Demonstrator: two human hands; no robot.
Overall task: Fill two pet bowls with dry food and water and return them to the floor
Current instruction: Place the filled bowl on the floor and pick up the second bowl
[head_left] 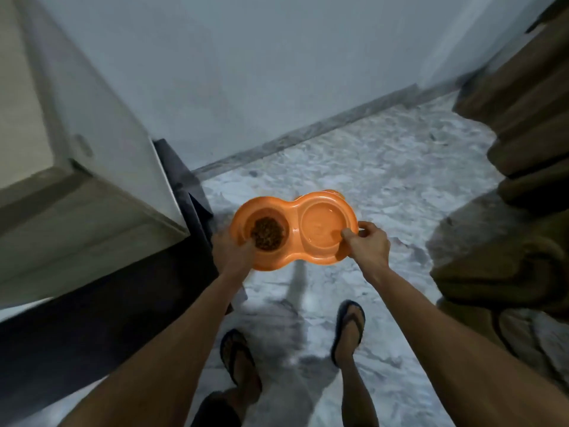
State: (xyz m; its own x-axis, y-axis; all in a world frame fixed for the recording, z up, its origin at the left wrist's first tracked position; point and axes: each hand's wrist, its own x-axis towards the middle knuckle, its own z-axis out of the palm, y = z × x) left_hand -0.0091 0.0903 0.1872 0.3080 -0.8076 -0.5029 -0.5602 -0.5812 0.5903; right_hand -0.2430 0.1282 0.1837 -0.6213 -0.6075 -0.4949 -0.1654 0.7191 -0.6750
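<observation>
An orange double pet bowl [296, 211] is held level above the marble floor, in front of me. Its left cup holds brown dry food [266, 233]. Its right cup holds clear water [320, 226]. My left hand [231, 248] grips the bowl's left rim, thumb over the edge by the food. At the right rim, my right hand [366, 245] pinches the edge with thumb on top. Both forearms reach forward from the bottom of the view.
A white cabinet or appliance [92, 155] with a dark base stands at the left. Brown curtains [517, 167] hang at the right. A pale wall [277, 72] with a marble skirting lies ahead. My feet in flip-flops [348, 328] stand on the marble floor [354, 167].
</observation>
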